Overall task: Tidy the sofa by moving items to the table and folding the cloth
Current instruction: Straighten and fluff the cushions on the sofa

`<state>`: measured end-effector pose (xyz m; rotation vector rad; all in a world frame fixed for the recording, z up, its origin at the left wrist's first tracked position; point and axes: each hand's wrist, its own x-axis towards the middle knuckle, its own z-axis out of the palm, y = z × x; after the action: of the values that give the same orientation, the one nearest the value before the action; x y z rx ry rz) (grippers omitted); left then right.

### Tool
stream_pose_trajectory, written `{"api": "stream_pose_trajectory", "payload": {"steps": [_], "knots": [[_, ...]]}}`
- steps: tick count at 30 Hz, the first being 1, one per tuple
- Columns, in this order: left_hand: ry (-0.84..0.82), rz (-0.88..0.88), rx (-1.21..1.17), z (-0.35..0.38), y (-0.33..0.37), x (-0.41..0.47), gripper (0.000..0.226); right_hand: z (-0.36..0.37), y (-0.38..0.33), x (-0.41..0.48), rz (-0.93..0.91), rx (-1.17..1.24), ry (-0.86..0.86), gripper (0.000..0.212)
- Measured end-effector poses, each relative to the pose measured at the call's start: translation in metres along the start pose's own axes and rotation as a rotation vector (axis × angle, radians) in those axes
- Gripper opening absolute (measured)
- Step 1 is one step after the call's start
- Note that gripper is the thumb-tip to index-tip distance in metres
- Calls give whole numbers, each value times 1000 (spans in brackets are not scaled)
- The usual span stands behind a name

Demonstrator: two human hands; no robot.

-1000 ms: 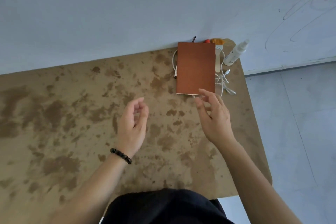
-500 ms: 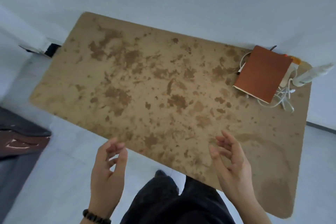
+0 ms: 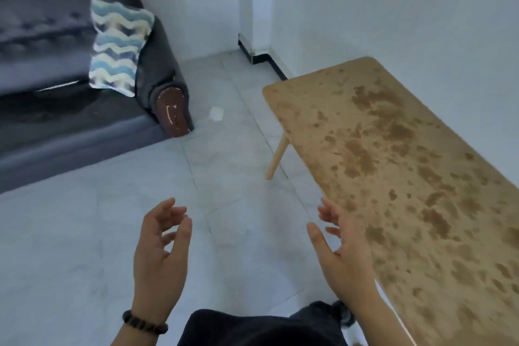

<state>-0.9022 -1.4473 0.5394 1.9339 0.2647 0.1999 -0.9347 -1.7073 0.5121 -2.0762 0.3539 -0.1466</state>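
**Head view.** A dark grey tufted fabric sofa (image 3: pixel 42 36) is seen at upper left. A blue-and-cream wave-patterned cushion (image 3: pixel 118 45) is propped upright against its right armrest. The armrest's front end (image 3: pixel 172 114) is worn brown w/ white scuffs. A tan wooden table w/ dark brown blotches (image 3: pixel 393 177) is set along the white wall at right, well apart from the sofa. Pale grey floor tiles (image 3: pixel 84 233) lie btwn the two. One slanted pale wooden table leg (image 3: pixel 276 159) is visible under the table's far corner. A small white scrap (image 3: pixel 216 114) lies on the tiles near the armrest, and black skirting (image 3: pixel 261 55) runs along the wall corner.

Both hands are held out low over the floor, palms turned toward each other, w/ nothing gripped. The left hand (image 3: pixel 160 255), w/ a dark beaded bracelet (image 3: pixel 144 324) at the wrist, has its fingers loosely curled and apart. The right hand (image 3: pixel 342 250) is spread w/ the thumb out. Its fingers overlap the table's near edge in the frame, but contact can't be told.

The sofa's left part and the table's right end are cut off by the frame. A darker patch (image 3: pixel 56 104) on the sofa seat is blurred, so cloth or shadow can't be told. Dark trousers (image 3: pixel 252 329) and a shoe (image 3: pixel 341 314) are cropped at the bottom edge, partly behind the right forearm.
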Motion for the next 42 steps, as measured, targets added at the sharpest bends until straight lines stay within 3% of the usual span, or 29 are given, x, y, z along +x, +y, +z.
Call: {"api": "stream_pose_trajectory", "payload": {"steps": [6,13,21,31,36,42], "knots": [[294,-228,-62,-141,-68,10,32,141,-84,0,-140,-49,-277,46],[456,-313,-32,-247,-111,60,33,273,-161,24,-238,-65,-462,46],[535,-402,18,-338,-164,194,32,459,-228,95,-238,-38,-625,47],[734,-388,48,-489,-175,349,31,658,-413,178,-452,-53,-778,43],[704,-393,16,-541,-217,430,32,747,-462,205,-454,-70,-774,46],[455,-324,-22,-600,-256,566,31,827,-508,240,-351,-73,-598,47]]}}
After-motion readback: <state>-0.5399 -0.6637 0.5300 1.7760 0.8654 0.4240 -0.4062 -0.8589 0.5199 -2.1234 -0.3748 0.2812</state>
